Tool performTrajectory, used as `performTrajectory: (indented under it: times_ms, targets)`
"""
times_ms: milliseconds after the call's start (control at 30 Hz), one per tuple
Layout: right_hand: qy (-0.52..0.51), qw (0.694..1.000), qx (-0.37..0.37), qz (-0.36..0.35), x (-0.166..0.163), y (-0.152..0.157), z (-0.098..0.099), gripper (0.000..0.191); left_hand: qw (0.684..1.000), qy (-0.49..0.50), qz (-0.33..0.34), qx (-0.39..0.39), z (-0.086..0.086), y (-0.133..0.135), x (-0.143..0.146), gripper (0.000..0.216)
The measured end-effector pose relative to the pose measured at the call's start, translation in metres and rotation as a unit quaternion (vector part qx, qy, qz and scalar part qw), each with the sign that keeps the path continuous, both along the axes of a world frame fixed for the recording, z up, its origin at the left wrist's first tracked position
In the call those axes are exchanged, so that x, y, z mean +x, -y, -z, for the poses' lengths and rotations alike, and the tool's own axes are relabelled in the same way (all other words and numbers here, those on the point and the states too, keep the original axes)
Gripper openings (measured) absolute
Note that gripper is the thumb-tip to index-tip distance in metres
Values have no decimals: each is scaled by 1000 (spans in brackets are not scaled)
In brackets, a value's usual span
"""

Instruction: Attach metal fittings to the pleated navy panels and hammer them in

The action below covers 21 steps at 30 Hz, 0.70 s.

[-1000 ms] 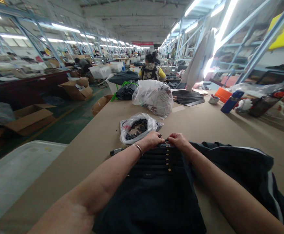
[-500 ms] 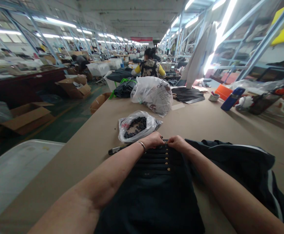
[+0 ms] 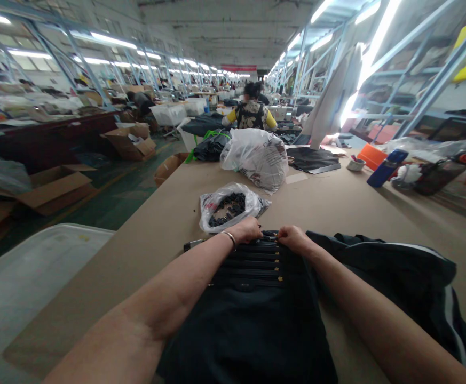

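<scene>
A dark fabric piece [image 3: 249,325] lies flat before me, with a stack of black zippers [image 3: 252,264] across its upper part. Small gold zipper pulls [image 3: 277,261] line up along their right side. At the top zipper, my right hand [image 3: 292,237] pinches the right end beside a gold pull. My left hand [image 3: 249,230], with a bracelet at the wrist, is closed at the same zipper, further left; its fingertips are partly hidden. Just beyond it stands an open plastic bag [image 3: 211,216] of small black pieces [image 3: 235,208].
Dark fabric with a white stripe [image 3: 396,266] is heaped at right on the brown table [image 3: 152,234]. A stuffed white plastic bag [image 3: 254,157] sits further back. A blue bottle [image 3: 387,168] and a small cup [image 3: 355,164] stand at right. Beyond, a person [image 3: 251,114] sits facing away.
My left hand has moved left along the top zipper, widening the gap between my hands. My right hand stays at the zipper's right end. The view has shifted slightly.
</scene>
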State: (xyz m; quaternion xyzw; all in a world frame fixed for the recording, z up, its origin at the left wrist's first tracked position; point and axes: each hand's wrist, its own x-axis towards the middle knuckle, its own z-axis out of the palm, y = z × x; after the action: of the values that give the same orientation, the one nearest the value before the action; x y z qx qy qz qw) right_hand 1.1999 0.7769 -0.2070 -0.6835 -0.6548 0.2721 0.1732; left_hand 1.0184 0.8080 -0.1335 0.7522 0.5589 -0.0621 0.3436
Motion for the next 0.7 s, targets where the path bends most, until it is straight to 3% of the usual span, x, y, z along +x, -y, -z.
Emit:
performTrajectory:
  times_ms: [167, 467, 700]
  targets:
    - [-43, 999, -9, 4, 3, -2, -1, 12, 999, 38, -18, -13, -4, 3, -7, 12]
    - [-122, 992, -19, 32, 6, 1, -1, 25, 999, 51, -1, -17, -2, 7, 19, 10]
    - [-146, 988, -46, 25, 1, -1, 3, 15, 999, 39, 2, -13, 4, 4, 21, 8]
